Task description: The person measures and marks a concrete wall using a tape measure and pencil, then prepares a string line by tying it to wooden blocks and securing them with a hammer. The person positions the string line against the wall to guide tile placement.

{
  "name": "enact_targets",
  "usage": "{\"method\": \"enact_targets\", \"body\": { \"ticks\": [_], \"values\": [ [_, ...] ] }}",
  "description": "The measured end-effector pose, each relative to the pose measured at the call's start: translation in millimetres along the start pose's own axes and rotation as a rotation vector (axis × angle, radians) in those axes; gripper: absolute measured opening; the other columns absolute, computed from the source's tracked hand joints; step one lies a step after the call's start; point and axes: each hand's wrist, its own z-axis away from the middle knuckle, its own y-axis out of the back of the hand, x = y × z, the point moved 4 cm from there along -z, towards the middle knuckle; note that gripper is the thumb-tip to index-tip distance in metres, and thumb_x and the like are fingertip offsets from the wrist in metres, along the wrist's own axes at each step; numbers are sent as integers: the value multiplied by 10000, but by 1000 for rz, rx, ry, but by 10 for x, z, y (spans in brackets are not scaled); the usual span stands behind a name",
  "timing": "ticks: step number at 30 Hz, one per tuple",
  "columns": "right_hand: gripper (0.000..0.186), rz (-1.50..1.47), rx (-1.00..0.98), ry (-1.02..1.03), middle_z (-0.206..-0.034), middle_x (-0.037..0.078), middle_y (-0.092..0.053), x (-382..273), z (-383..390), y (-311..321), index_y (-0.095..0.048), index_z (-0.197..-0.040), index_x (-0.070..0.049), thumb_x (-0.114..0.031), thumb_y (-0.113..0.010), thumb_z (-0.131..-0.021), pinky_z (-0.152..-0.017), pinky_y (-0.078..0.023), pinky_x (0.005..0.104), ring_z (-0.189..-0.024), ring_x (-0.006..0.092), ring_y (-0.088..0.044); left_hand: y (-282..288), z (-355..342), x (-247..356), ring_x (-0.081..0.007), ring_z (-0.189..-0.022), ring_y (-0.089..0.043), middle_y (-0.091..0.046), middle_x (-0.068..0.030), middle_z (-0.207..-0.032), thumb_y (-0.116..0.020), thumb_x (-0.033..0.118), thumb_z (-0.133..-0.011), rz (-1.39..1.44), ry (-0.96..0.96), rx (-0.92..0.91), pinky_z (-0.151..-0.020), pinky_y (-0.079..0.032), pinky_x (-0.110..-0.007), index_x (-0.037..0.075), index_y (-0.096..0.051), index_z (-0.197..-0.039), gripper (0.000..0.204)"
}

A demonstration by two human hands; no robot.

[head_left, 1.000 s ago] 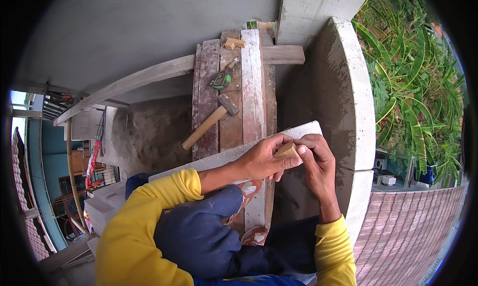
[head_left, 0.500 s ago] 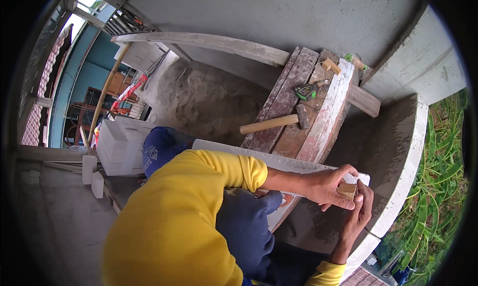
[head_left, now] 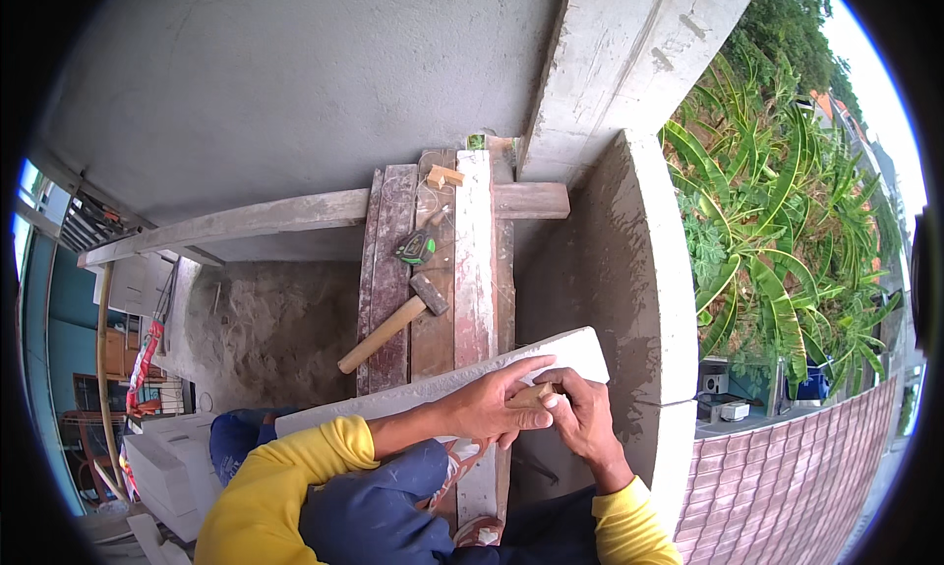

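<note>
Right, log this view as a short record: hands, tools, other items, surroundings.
Left hand: holds a small wood block, left hand above the white slab
Right hand: right hand has its fingers at the block's right end
Tools: hammer and tape measure, both on the planks
Other items: wood offcuts at the planks' far end
Surroundings: sand left of the planks; plants beyond the low wall, right
</note>
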Motion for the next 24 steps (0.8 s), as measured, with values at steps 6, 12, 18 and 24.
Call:
{"method": "enact_targets", "body": {
  "ticks": [6, 12, 18, 24],
  "values": [
    [387, -4, 49, 48, -705, 183, -686, 44, 148, 40, -665, -990, 2, -381, -627, -1033, -626, -558, 414, -656, 385, -712, -162, -87, 13, -108, -576, -623, -637, -70, -946, -742, 384, -976, -7, 23, -121, -468, -488, -240, 8, -338, -1548, 795],
    [340, 32, 22, 8, -647, 176, -652, -148, 213, 79, -655, -925, -7, -295, -553, -1075, -564, -536, 405, -587, 370, -690, -209, -4, 34, -89, -564, -603, -640, -57, -942, -743, 396, -975, -4, 56, -157, -463, -465, -229, 6, -502, -1391, 619],
    [351, 25, 17, -45, -636, 172, -637, -177, 205, 55, -646, -900, -20, -273, -499, -1094, -566, -522, 438, -603, 372, -690, -264, 58, 8, -72, -546, -575, -632, -49, -929, -756, 320, -977, 127, 12, -141, -457, -446, -226, 10, -495, -1432, 609],
    [344, -122, 43, 99, -833, 206, -693, -112, 175, 29, -653, -1073, -16, -325, -505, -1096, -717, -546, 429, -775, 399, -707, -199, -7, 73, -68, -581, -580, -642, -58, -971, -793, 257, -947, 55, -82, -83, -489, -476, -225, 27, -344, -1576, 806]
  ]
}}
